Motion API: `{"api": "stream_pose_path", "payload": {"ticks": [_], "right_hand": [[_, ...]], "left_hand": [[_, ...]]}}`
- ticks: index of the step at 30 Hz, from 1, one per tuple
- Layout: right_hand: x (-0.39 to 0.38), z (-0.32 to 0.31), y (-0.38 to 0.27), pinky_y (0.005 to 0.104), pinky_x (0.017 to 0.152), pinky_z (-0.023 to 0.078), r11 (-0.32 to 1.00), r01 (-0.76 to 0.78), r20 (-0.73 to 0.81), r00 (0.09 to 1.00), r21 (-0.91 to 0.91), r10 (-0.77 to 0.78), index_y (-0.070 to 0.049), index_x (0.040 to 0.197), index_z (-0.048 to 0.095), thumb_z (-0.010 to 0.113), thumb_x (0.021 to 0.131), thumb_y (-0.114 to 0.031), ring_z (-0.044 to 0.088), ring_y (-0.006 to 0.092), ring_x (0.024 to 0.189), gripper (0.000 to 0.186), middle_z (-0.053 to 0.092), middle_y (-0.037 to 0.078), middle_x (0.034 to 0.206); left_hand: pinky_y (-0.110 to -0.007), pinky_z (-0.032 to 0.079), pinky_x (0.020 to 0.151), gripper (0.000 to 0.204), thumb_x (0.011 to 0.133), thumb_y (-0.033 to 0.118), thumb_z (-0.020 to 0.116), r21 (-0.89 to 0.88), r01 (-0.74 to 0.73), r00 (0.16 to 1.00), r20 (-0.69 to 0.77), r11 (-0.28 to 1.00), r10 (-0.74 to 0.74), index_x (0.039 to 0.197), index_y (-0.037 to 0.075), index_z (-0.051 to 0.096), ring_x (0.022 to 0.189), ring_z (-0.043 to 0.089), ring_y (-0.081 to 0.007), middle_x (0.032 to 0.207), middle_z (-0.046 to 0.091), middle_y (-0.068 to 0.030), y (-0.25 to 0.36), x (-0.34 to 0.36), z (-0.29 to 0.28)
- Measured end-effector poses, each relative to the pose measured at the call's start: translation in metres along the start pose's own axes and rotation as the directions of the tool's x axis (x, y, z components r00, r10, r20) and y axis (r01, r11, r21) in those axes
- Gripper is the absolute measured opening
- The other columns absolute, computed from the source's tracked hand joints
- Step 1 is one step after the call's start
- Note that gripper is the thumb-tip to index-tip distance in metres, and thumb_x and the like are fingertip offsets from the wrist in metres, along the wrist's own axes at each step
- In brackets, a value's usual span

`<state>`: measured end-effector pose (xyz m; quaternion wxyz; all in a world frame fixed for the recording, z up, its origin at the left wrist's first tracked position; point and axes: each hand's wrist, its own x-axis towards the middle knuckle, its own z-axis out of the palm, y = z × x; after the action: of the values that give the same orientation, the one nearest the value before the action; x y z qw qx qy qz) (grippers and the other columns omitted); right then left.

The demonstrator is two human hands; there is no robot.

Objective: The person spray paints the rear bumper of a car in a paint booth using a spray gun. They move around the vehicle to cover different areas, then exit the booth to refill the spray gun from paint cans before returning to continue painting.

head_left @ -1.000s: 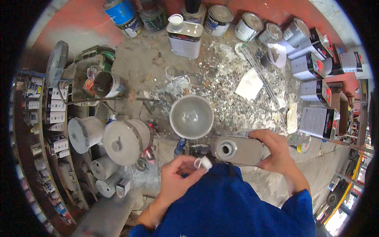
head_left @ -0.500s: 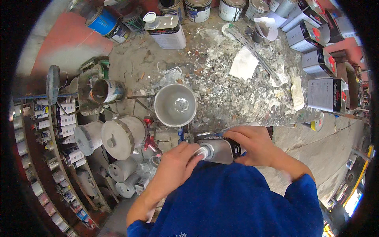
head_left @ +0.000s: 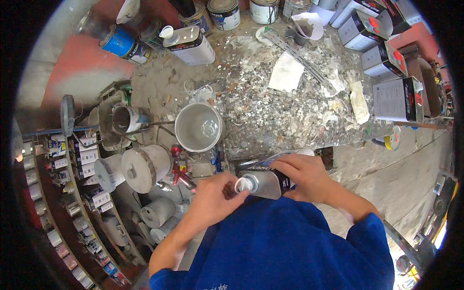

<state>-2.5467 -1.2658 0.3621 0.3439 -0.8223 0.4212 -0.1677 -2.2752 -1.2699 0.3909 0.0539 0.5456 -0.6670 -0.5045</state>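
Close against my blue shirt is a rectangular metal can (head_left: 267, 185), tilted so its silver top and white spout (head_left: 245, 184) face left. My right hand (head_left: 309, 178) grips the can's far end, fingers over the dark label and thumb below. At the spout, my left hand (head_left: 212, 197) is closed, thumb and fingers on either side of the white plastic rim. Some of its fingertips are hidden behind the spout. Ahead and to the left, an open grey-white bucket (head_left: 198, 127) with a little glossy liquid in it stands at the bench's left front corner.
The bench (head_left: 241, 96) is crusted with dried paint. A metal strip (head_left: 302, 60) and white paper (head_left: 286, 72) lie on it. Cans line its back and right, including a similar can (head_left: 190, 46). Left are a red-handled spray gun (head_left: 181, 176), lidded pots (head_left: 140, 169) and shelves.
The view has shifted slightly, moving the bench things left. My left fingers have opened a little around the spout, showing more of its white rim. The right hand keeps its hold on the can.
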Motion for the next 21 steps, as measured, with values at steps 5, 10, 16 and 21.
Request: {"api": "stream_pose_path", "payload": {"ticks": [5,10,16,21], "right_hand": [[-0.002,-0.001,0.007,0.0419,0.084,0.055,0.990,-0.077,0.062,0.996,0.116,0.070,-0.011,0.123,0.059,0.087,0.054,-0.020,0.065,0.0321,0.103,0.076,0.064,0.010,0.117],[-0.004,-0.008,0.021,0.0420,0.085,0.054,0.951,-0.080,0.285,0.959,0.300,-0.009,-0.012,0.124,0.060,0.088,0.055,-0.024,0.065,0.0341,0.103,0.075,0.066,0.010,0.113],[-0.014,-0.025,0.029,0.0410,0.085,0.053,0.958,-0.128,0.262,0.963,0.258,0.058,-0.015,0.125,0.061,0.088,0.054,-0.024,0.065,0.0332,0.103,0.077,0.067,0.010,0.111],[-0.021,-0.038,0.035,0.0407,0.084,0.054,0.964,-0.185,0.196,0.970,0.193,0.147,-0.014,0.121,0.064,0.088,0.054,-0.023,0.067,0.0325,0.101,0.072,0.068,0.010,0.111]], "left_hand": [[-0.037,0.056,0.078,0.020,0.078,0.012,0.070,0.507,-0.589,0.790,0.199,0.629,0.580,0.092,0.001,0.061,0.090,0.066,-0.0280,0.101,0.063,-0.0133,0.006,0.002,-0.001],[-0.038,0.056,0.085,0.026,0.076,0.018,0.066,0.460,-0.864,0.395,0.370,0.203,0.841,0.096,0.002,0.063,0.096,0.063,-0.0291,0.104,0.062,-0.0119,0.010,-0.001,0.009],[-0.041,0.056,0.080,0.043,0.086,0.031,0.066,0.248,-0.528,0.848,0.101,0.812,0.520,0.119,0.005,0.058,0.094,0.066,-0.0316,0.107,0.064,-0.0169,0.043,0.000,-0.002],[-0.046,0.054,0.069,0.037,0.084,0.030,0.069,0.355,-0.406,0.914,0.138,0.842,0.383,0.105,0.003,0.058,0.086,0.064,-0.0338,0.092,0.059,-0.0147,0.041,0.016,0.006]]}}
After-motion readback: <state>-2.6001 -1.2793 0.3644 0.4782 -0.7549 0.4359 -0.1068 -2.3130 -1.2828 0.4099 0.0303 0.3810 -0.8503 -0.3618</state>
